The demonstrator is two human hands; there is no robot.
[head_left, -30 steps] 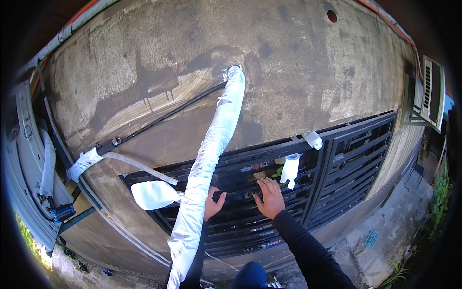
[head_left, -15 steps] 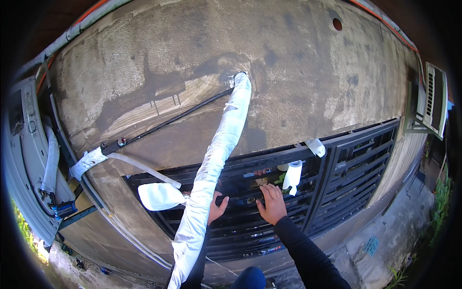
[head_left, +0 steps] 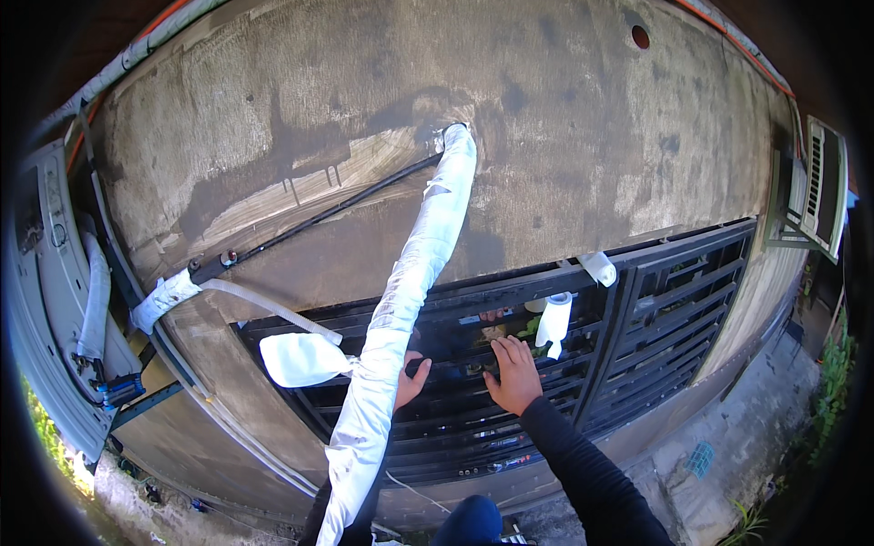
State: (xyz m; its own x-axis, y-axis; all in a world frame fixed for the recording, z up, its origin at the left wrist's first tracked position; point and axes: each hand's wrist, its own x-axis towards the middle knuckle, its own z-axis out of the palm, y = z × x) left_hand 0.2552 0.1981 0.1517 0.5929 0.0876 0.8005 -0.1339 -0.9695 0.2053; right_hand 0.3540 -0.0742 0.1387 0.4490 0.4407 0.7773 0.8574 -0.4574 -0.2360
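A thick pipe bundle (head_left: 411,273) wrapped in white tape slopes down from a hole in the wall, passing in front of my left arm. Just right of it is my left hand (head_left: 411,380), thumb apart; the bundle partly hides the other fingers. My right hand (head_left: 515,375) rests against the slats of a black metal window grille (head_left: 674,309), its fingers stretched forward and thumb spread. No object shows in either hand. A white tape roll (head_left: 553,320) with a loose end hangs above my right hand, and another white roll (head_left: 597,268) sits at the grille's top rail.
A white bag-like wrapped end (head_left: 302,359) hangs left of the bundle, near a pale corrugated hose (head_left: 273,311). A black pipe (head_left: 341,216) runs along the wall. At far left stands a grey outdoor unit (head_left: 55,300); at far right, another unit (head_left: 824,191) is mounted.
The view has shifted slightly. My left hand is a little higher, with its thumb lifted; my right hand stays at nearly the same place on the grille.
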